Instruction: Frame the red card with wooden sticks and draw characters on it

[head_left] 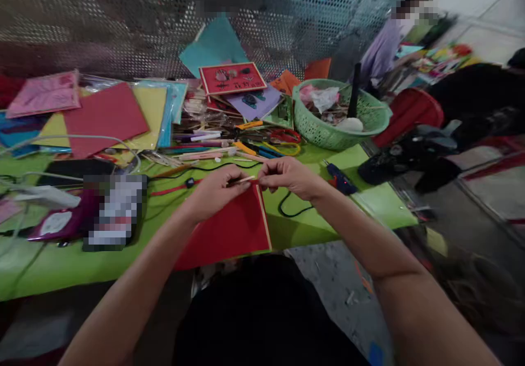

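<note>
A red sheet lies at the table's front edge, with a thin pale wooden strip along its right side. Over the sheet's far edge, my left hand is closed on a short wooden stick that points right. My right hand pinches at the sheet's far right corner, close to the stick's tip; its fingertips partly hide what they grip. To the right of that hand, a dark blue glue gun rests on the green table, its black cord curving nearby.
Behind my hands lie pens, sticks and scissors. A green basket holds scraps at back right. A framed red card and coloured sheets line the mesh. A phone lies left. Another person is at far right.
</note>
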`<action>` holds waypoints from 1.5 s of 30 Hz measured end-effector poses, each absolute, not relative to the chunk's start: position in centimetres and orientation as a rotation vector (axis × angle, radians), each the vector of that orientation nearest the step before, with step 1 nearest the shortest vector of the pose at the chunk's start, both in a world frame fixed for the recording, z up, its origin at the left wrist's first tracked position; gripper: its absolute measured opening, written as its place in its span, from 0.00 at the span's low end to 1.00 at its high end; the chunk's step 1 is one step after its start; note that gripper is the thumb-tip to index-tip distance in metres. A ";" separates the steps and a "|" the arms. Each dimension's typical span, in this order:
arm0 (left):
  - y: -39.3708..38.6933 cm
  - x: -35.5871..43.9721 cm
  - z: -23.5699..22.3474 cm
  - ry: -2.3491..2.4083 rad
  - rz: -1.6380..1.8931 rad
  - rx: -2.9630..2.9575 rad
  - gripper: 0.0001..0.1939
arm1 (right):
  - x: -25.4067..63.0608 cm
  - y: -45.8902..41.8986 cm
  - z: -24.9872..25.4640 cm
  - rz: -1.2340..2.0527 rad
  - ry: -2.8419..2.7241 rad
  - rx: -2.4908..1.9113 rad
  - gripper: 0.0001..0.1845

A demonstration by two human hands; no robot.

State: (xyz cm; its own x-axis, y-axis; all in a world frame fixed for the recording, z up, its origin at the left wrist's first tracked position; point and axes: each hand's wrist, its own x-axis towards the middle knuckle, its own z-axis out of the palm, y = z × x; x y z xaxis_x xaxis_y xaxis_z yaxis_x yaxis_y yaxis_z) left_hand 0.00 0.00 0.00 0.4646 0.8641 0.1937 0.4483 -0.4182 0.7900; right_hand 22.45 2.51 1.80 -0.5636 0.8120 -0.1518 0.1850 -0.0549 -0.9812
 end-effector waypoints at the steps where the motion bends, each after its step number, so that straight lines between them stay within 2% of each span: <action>1: 0.0 0.0 -0.1 1.076 0.806 2.032 0.13 | 22.4 2.6 1.6 1.653 -1.724 -1.060 0.10; 7: 0.0 0.2 0.0 1.117 0.914 2.185 0.07 | 22.3 3.2 0.3 1.620 -1.691 -1.056 0.10; 15: -0.1 0.4 0.3 1.304 0.859 2.577 0.03 | 22.1 3.4 -0.5 1.615 -1.688 -1.027 0.10; 39: 0.1 0.7 -0.9 1.319 0.767 2.787 0.05 | 21.3 2.9 -2.3 1.672 -1.520 -1.084 0.05; 45: -0.2 1.2 -1.0 1.336 0.715 2.926 0.10 | 21.3 2.8 -2.5 1.651 -1.492 -1.090 0.04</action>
State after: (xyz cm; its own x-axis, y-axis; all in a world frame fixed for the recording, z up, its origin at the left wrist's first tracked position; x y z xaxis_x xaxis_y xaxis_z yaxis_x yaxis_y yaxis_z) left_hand 1.20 -0.16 -1.03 0.5794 0.6830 0.4449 0.7492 -0.6612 0.0394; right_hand 21.28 2.76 -2.51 -0.4417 0.8840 -0.1529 0.0631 -0.1394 -0.9882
